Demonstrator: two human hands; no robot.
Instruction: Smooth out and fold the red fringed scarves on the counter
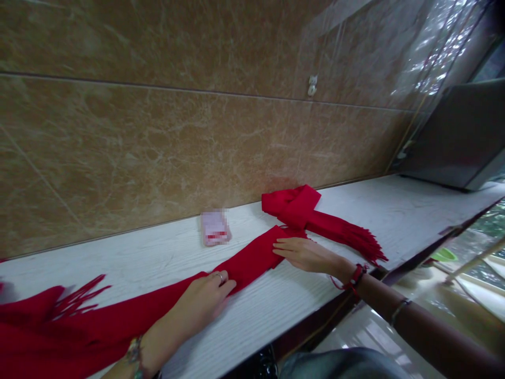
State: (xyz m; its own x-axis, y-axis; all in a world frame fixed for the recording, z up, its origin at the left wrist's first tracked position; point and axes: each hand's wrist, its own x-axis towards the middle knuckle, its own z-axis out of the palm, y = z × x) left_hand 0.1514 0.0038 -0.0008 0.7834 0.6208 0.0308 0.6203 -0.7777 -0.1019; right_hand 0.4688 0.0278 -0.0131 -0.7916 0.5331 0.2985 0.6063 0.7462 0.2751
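Head view. Your left hand [209,292] lies palm down on the long red scarf [246,258], fingers bent; whether they pinch the cloth is hidden, so its grip can't be determined. A ring [221,277] sits on one finger, and a beaded bracelet [135,355] circles that wrist. Your right hand [294,252] rests farther along the same scarf, near its far end, fingers extended and laid flat, not clasping anything. A red bracelet [358,275] is on the right wrist, a silver bangle [399,310] higher up the forearm.

The long scarf runs diagonally across the white counter [236,326], from the lower left up to a folded red scarf [298,206], whose fringe points right toward the counter's front edge. At the left, red cloth lies heaped, with loose tassels [81,300] spread on the counter.

A pixelated pinkish object [214,229] lies behind the long scarf, near the brown tiled wall [158,142]. A grey box-like unit [453,134] stands at the far right end.
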